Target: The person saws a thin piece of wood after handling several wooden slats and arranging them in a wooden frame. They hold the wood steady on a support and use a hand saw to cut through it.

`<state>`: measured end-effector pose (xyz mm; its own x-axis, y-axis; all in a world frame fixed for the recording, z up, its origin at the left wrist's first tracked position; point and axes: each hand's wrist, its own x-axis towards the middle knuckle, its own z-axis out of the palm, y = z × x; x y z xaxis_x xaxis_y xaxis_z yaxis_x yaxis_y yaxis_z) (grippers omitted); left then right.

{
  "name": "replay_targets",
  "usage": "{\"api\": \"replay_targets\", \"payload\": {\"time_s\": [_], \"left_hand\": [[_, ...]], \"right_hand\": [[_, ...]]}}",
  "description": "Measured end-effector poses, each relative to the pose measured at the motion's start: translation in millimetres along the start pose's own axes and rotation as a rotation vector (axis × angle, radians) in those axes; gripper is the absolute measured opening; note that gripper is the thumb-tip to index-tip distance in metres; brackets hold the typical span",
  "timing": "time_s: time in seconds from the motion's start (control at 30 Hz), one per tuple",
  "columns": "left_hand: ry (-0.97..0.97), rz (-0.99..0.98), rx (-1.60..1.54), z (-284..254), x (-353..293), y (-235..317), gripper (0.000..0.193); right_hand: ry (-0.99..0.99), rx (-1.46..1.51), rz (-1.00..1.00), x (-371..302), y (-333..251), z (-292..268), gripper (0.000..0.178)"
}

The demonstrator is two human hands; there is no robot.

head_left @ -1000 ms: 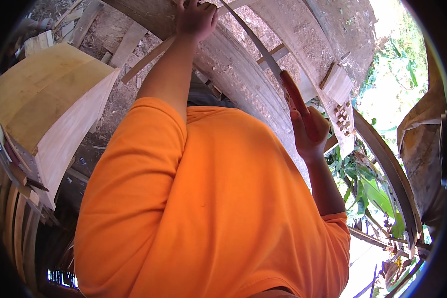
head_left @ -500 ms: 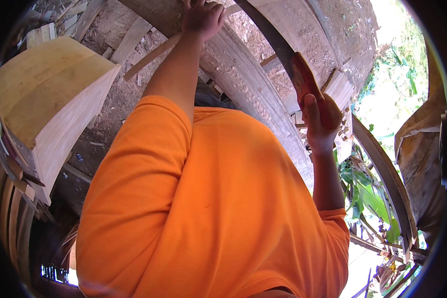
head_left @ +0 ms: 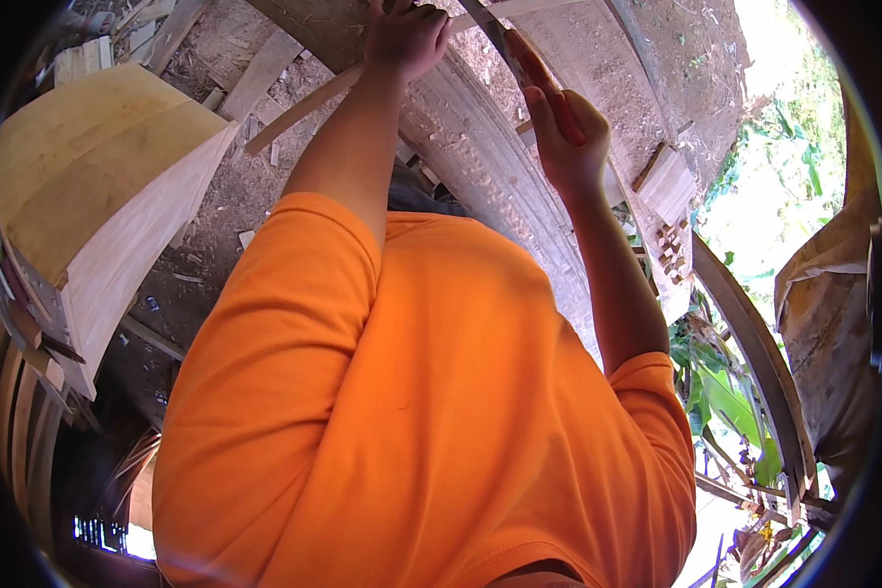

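Note:
My right hand (head_left: 576,147) is wrapped round the red handle of a handsaw (head_left: 541,80), its thumb lying along the grip. The dark blade runs up and left past the picture's top edge, so its tip is hidden. At the top my left hand (head_left: 408,43) closes over a thin wooden strip (head_left: 309,106). That strip slants up to the right beneath the hand and crosses close to the saw blade; whether the teeth touch it I cannot tell. Under both lies a long, thick, weathered plank (head_left: 490,147).
At left stands a large curved wooden panel piece (head_left: 98,147) with a pale side. Planks and shavings litter the dirt ground (head_left: 225,59). Small wood blocks (head_left: 672,250) are stacked at right, beside a curved beam (head_left: 755,353) and green plants. A brown tarp (head_left: 828,323) hangs far right.
My right hand has pushed the saw up and to the left, closer to my left hand. More of the blade is out of view. The left hand has hardly moved.

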<state>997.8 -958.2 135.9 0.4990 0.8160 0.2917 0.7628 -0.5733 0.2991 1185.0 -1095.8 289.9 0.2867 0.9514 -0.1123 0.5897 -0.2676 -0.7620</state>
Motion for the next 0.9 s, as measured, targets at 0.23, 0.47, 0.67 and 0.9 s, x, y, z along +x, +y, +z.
{"api": "replay_targets", "payload": {"time_s": [0.23,0.47,0.67,0.9], "left_hand": [[-0.002,-0.032,0.013,4.1,-0.1,1.2,0.014],[-0.02,-0.047,0.023,7.3,-2.5,-0.7,0.015],[-0.052,-0.064,0.047,13.4,0.2,3.5,0.017],[-0.1,-0.091,0.164,4.2,2.4,7.4,0.02]], "right_hand": [[0.024,0.035,-0.048,7.9,4.5,9.2,0.05],[0.007,0.058,-0.019,9.3,14.3,17.3,0.049],[-0.008,-0.086,-0.009,-3.7,10.6,11.7,0.045],[-0.101,-0.018,0.1,-73.1,43.7,-40.2,0.034]]}}
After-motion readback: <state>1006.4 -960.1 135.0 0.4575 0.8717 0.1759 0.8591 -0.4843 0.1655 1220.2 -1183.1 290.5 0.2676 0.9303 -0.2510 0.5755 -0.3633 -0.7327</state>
